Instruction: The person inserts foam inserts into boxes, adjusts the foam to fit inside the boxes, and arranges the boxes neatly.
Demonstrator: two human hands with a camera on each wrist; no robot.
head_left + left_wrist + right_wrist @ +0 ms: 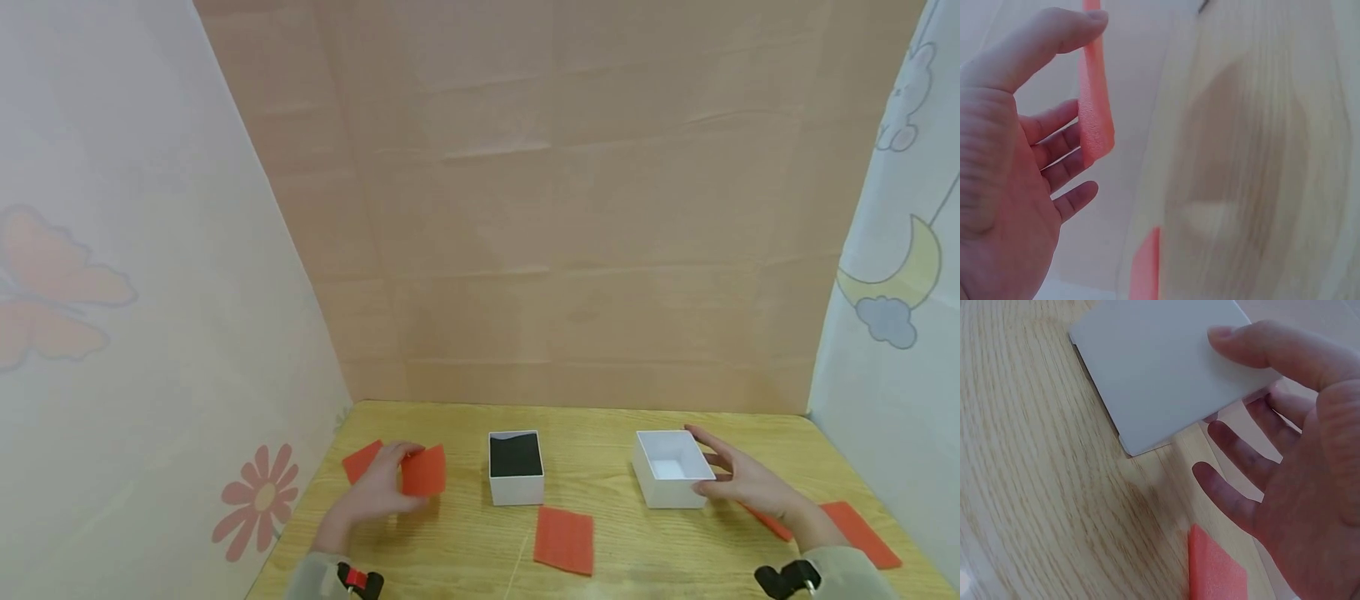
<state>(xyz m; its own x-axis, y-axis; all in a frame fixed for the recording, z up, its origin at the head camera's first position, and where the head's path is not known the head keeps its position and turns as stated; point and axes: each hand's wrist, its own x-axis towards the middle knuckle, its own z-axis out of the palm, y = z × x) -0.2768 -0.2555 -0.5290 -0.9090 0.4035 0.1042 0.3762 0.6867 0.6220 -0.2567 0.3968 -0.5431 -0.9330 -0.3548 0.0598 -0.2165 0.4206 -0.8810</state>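
Note:
My left hand (381,487) pinches a thin square of red foam (424,473) between thumb and fingertips, above the table on the left. In the left wrist view the foam (1095,106) shows edge-on, with the little finger free of it. Another red foam square (362,461) lies partly hidden behind that hand. On the right, my right hand (753,485) grips an open white box (678,495) by its right side. The thumb presses the near wall of the box (1147,375) in the right wrist view, while the lower fingers stand apart from it.
A second white box (517,492) with a black insert stands mid-table. In front of it lies a red foam square (564,540). Two more red pieces, one partly covered (768,523) and one farther right (861,535), lie by the right forearm. Papered walls enclose the wooden table (465,546).

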